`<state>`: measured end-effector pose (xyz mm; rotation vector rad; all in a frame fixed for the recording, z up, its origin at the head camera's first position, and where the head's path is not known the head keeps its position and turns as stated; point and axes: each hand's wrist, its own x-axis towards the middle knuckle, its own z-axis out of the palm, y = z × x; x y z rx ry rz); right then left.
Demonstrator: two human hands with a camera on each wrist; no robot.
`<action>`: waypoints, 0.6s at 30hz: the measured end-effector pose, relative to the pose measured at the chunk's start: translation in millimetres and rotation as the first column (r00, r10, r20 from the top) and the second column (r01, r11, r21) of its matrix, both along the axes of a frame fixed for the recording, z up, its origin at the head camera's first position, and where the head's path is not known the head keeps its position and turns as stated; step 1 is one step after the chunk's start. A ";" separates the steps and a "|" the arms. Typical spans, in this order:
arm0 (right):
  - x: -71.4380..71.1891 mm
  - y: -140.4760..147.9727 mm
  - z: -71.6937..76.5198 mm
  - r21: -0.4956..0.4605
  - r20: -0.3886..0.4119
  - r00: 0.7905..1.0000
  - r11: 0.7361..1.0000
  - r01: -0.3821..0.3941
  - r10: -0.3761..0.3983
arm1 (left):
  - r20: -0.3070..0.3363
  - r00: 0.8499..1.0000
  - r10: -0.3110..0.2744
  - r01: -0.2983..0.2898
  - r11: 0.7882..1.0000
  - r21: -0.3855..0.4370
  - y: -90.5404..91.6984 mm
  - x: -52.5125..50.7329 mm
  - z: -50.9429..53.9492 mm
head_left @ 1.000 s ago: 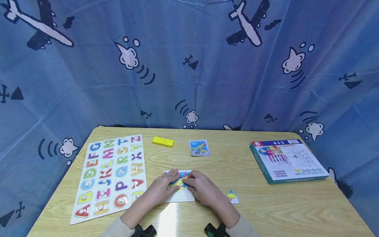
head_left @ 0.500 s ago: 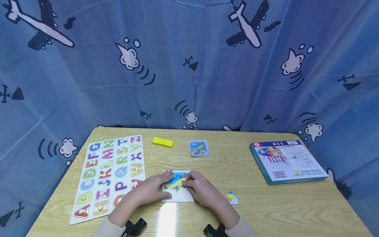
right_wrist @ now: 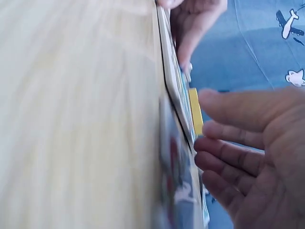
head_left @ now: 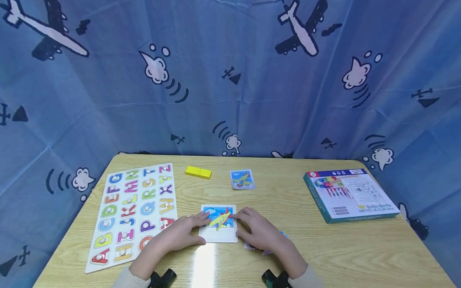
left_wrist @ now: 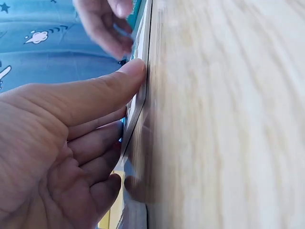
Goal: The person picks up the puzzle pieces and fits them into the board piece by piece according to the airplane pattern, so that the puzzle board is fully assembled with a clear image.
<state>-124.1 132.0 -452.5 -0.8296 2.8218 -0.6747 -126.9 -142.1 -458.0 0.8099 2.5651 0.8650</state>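
The airplane jigsaw board [head_left: 220, 237] lies flat between the two hands, its white strip on the near side. At its left edge, the left hand [head_left: 181, 232] is spread: thumb on the near corner, fingers reaching over the picture's left part. Opposite, the right hand [head_left: 257, 229] is loose, thumb and index finger parted at the right edge — whether both tips touch it, I cannot tell.

Loose jigsaw pieces [head_left: 249, 246] lie under the right hand and wrist, partly hidden. Just left of the left hand is the alphabet peg board [head_left: 137, 238]; the left forearm crosses its near-right corner, leaving little tabletop between. Ahead of the hands, well apart, are a yellow block [head_left: 198, 172] and an airplane card [head_left: 242, 179]. Rightward there is more room — a broad stretch of wood tabletop [head_left: 324, 256] separates the right hand from a flat teal-sided box [head_left: 351, 195].
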 end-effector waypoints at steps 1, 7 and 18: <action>2.1 4.8 0.7 -0.008 0.018 1.000 1.000 0.007 -0.007 | 0.005 1.000 0.003 -0.003 1.000 0.007 0.0 0.0 0.0; 16.6 29.9 -0.4 -0.042 0.026 1.000 0.999 0.009 -0.008 | 0.039 0.999 0.016 -0.018 0.999 0.042 -0.4 -0.5 0.2; 28.0 37.1 -6.9 -0.036 -0.032 0.999 0.999 -0.008 0.007 | 0.043 0.999 0.017 -0.019 0.999 0.050 -0.5 -0.1 0.2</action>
